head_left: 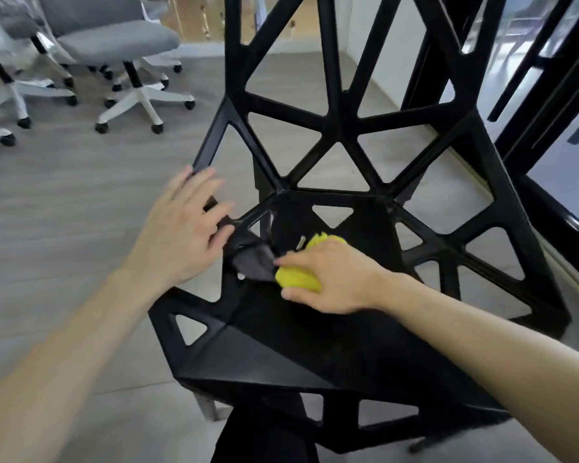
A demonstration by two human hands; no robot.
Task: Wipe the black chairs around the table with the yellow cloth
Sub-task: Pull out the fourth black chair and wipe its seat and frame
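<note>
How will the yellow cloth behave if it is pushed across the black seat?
The yellow cloth looks soft: it bunches inside the right hand, so it probably folds rather than slides flat. Its grey flap hangs into an opening of the black chair and may snag.

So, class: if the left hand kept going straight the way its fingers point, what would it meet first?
Probably the black chair: the left hand points at its left frame bar, fingertips seemingly there already, though blur hides contact.

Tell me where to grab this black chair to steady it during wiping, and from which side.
Grip the left rim bar of the black chair where seat meets backrest, coming from the left. The left hand already hovers open there, and the open triangular cutouts probably let fingers wrap right around the bar. That leaves the seat free for the right hand with the yellow cloth.
</note>
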